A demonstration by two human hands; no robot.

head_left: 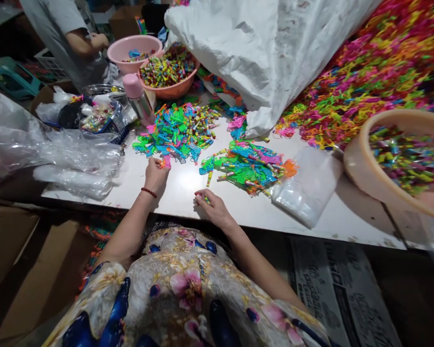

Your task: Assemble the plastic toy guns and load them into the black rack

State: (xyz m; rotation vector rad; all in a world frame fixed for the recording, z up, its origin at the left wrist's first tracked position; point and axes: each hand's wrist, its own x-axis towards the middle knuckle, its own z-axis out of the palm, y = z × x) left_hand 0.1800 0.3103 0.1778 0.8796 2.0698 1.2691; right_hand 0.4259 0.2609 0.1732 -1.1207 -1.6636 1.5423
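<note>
My left hand (156, 177), with a beaded bracelet at the wrist, pinches a pink and orange plastic piece (166, 162) at the near edge of a loose pile of coloured plastic pieces and small tubes (179, 130). Lower and to the right, over the front of the white table (183, 185), my right hand (214, 208) is closed on a small coloured tube (205, 198), mostly hidden by the fingers. Beyond it lies a second heap of green, blue and pink pieces with striped tubes (244, 166).
Clear plastic bags (307, 185) lie at the right, beside a large tub of small tubes (361, 159). A metal flask (140, 103), an orange bowl (173, 89) and a pink bowl (117, 55) stand behind. More bags (75, 159) cover the left. A person (72, 38) stands back left.
</note>
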